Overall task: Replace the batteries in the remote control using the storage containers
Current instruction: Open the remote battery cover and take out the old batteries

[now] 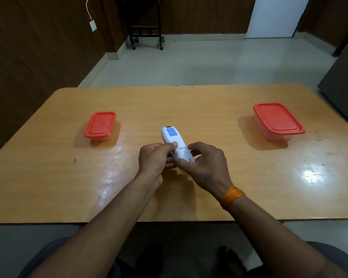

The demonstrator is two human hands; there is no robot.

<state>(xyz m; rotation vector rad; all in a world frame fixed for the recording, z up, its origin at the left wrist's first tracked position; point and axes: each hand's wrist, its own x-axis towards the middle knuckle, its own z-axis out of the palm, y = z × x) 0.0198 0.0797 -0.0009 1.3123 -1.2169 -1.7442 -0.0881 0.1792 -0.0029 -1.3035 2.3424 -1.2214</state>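
A blue label with pale printed lines sits on the white back of the remote control, near its far end. The print is too small and blurred to read. No other text, brand, number or sign shows on the two red-lidded containers or the table.

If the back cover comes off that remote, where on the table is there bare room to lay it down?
Bare wood lies between the remote and the left box, and a wider stretch between the remote and the right box. The far edge of the table is bare too. It is crowded only at the centre, where the left hand and right hand grip the remote.
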